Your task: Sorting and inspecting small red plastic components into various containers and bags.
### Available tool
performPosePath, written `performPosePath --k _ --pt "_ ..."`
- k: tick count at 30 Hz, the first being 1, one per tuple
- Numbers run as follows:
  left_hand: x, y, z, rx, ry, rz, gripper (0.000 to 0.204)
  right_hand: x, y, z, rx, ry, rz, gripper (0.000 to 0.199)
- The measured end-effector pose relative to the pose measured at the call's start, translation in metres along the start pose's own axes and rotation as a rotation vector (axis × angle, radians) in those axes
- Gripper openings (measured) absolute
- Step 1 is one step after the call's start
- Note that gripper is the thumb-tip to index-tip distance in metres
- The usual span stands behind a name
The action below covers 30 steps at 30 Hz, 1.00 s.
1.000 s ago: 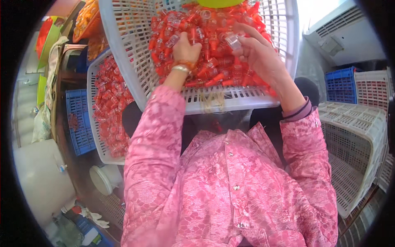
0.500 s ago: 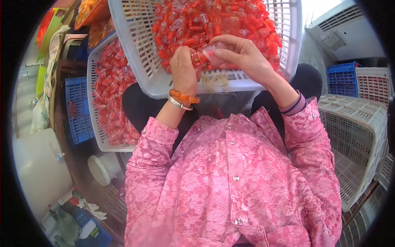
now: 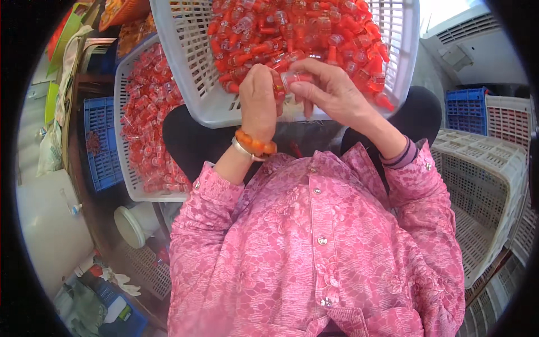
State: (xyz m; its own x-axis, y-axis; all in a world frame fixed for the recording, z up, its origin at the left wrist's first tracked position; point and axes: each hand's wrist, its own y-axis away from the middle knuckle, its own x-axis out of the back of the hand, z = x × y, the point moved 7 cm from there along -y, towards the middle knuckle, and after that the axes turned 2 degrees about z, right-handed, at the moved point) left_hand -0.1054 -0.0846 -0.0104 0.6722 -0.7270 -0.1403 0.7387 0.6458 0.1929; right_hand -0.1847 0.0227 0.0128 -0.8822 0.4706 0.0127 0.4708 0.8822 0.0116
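Above the near rim of a white plastic basket (image 3: 216,119), both my hands are closed on one small clear-and-red plastic bottle (image 3: 285,80). My left hand (image 3: 259,98) wraps its left end, so that part is hidden. At its right end, the thumb and fingers of my right hand (image 3: 339,95) pinch it, with a red tip showing between them. The bottle lies roughly sideways. Under and beyond my hands, the basket holds a heap of similar red bottles (image 3: 297,28).
A second white basket (image 3: 126,163) full of red bottles stands at the left, beside a blue crate (image 3: 104,140). A white bucket (image 3: 132,227) is nearer me. On the right are a large grey-white crate (image 3: 488,163), a blue crate (image 3: 466,112) and a white appliance (image 3: 466,42).
Both hands have shifted slightly. My right fingers have changed their grip, and a red tip now shows at the bottle's right end where a clear end was before.
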Motion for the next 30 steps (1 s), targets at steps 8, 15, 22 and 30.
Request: performPosePath --k 8,15,22,30 --pt "-0.005 0.029 0.034 -0.524 -0.419 0.094 0.015 -0.016 0.02 0.023 -0.431 -0.41 -0.189 0.029" --pt "0.073 0.061 0.062 -0.49 -0.543 0.378 0.016 -0.002 -0.038 -0.002 -0.105 0.252 -0.047 0.04" --pt "0.141 0.083 0.116 -0.834 -1.073 0.851 0.016 0.056 -0.109 0.027 0.667 1.509 0.07 0.027" --pt "0.019 -0.015 0.048 -0.657 -0.876 0.081 0.017 0.059 -0.103 0.013 0.538 1.273 0.123 0.029"
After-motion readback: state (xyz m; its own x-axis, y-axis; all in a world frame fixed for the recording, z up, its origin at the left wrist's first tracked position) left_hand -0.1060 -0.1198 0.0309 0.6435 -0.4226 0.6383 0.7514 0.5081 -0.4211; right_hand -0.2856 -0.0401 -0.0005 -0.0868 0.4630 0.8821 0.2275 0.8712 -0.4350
